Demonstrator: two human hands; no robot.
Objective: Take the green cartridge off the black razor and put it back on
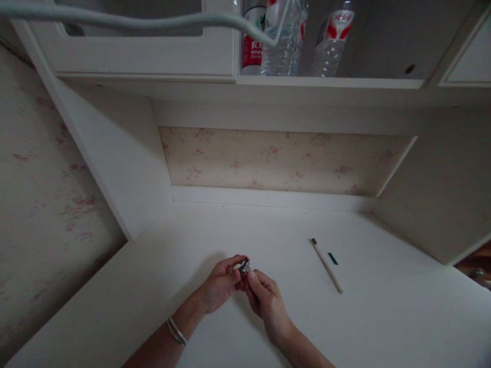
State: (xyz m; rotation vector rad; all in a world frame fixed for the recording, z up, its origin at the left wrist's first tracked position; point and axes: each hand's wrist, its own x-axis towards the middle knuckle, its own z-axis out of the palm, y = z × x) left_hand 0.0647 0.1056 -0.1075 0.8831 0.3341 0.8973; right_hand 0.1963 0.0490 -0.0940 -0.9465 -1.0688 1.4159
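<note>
A small shiny metal piece with dark parts (245,266) is pinched between my two hands above the white desktop (199,225); its exact kind is too small to make out. My left hand (222,281) grips it from the left with thumb and fingers closed, and two bangles circle that wrist. From the right, the thumb and curled fingers of my right hand (267,301) close on its lower edge. Farther right on the desk lie a slim white pen-like stick (327,266) with a dark end and a short dark green piece (333,258). Neither is touched.
Overhead, an open shelf (326,83) holds clear plastic bottles (333,41) and a red-and-white can (253,43). A pale bent rod or cable (153,23) crosses the top of the view. White side panels (111,153) bound the desk left and right.
</note>
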